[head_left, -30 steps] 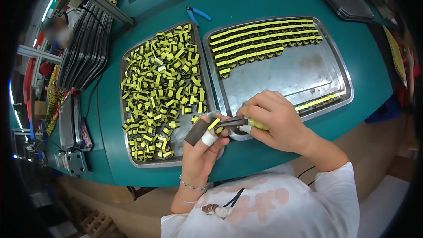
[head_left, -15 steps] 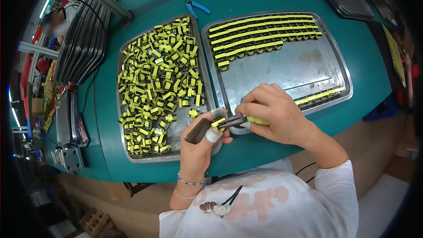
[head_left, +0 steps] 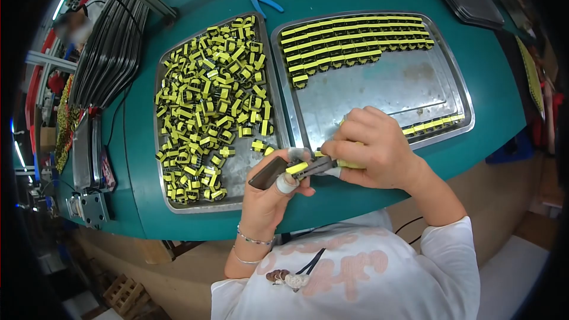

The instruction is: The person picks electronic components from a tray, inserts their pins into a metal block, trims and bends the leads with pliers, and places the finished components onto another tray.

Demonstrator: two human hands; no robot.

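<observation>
My left hand [head_left: 268, 198], its thumb and a finger wrapped in white tape, pinches a small yellow-and-black transformer [head_left: 297, 168]. A flat dark piece [head_left: 267, 173] lies across the same hand, by the palm. My right hand [head_left: 376, 149] is closed around yellow-handled pliers [head_left: 320, 166]. Their grey jaws point left and meet the transformer's lower right side; whether they grip it is hard to make out. Both hands are over the near edges of two metal trays.
The left tray [head_left: 240, 186] holds a loose heap of yellow-and-black transformers. In the right tray [head_left: 379, 98] similar ones stand in rows at the back and along the near edge. Blue-handled cutters [head_left: 268, 4] lie behind. Dark trays [head_left: 112, 53] are stacked at left.
The plier jaws were spread at the transformer and now look closer together, along its lower side. My right hand has turned slightly. The whole view has shifted a little.
</observation>
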